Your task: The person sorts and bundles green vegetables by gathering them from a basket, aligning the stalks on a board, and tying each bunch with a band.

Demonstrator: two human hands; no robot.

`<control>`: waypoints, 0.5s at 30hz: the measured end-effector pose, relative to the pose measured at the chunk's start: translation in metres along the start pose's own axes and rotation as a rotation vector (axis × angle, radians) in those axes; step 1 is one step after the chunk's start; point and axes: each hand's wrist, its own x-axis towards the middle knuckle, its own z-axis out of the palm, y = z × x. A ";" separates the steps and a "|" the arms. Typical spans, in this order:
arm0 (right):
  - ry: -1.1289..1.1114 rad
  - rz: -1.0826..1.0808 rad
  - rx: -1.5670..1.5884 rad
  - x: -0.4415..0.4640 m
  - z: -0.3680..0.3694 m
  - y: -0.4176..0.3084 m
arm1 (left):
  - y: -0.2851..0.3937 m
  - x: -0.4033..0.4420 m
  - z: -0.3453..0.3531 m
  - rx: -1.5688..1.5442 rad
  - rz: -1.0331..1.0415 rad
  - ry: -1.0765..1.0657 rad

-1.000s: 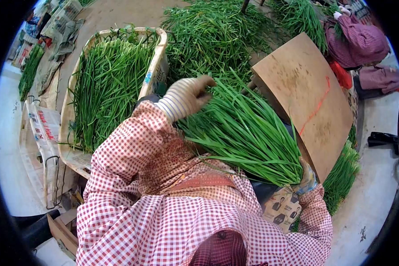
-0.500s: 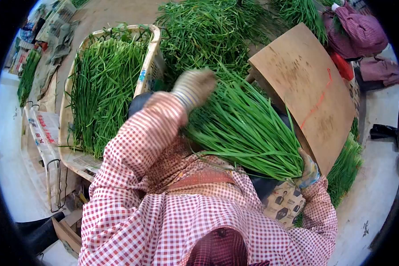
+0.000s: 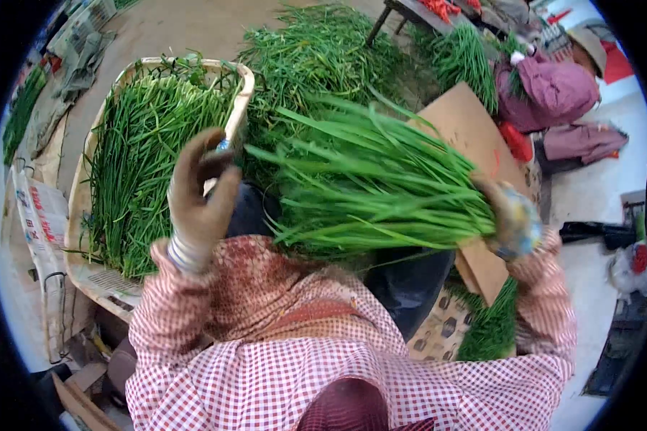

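My right hand (image 3: pixel 510 215), in a patterned glove, is closed round the base end of a bunch of garlic chives (image 3: pixel 388 187). The bunch is held up above my lap, its long flat leaves fanning out to the left and blurred by motion. My left hand (image 3: pixel 203 194), in a brown-and-white glove, is raised with thumb and fingers apart and nothing in it. It hovers beside the right rim of a cream plastic crate (image 3: pixel 246 93), which is packed with more chives (image 3: pixel 144 158).
A heap of loose greens (image 3: pixel 323 50) lies on the floor ahead. Behind my right hand leans a cardboard sheet (image 3: pixel 460 115). Another person in purple clothing (image 3: pixel 553 93) sits at the upper right, near more chives (image 3: pixel 467 61). A wire rack with printed sheeting (image 3: pixel 43 215) stands left of the crate.
The chive bunch has been lifted from my lap, with my right hand still round its base. My left hand has swung left, away from the leaves, and its fingers have spread.
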 end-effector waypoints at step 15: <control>-0.094 0.289 0.104 0.186 0.058 0.047 | 0.045 -0.048 0.137 -0.562 -0.419 -1.306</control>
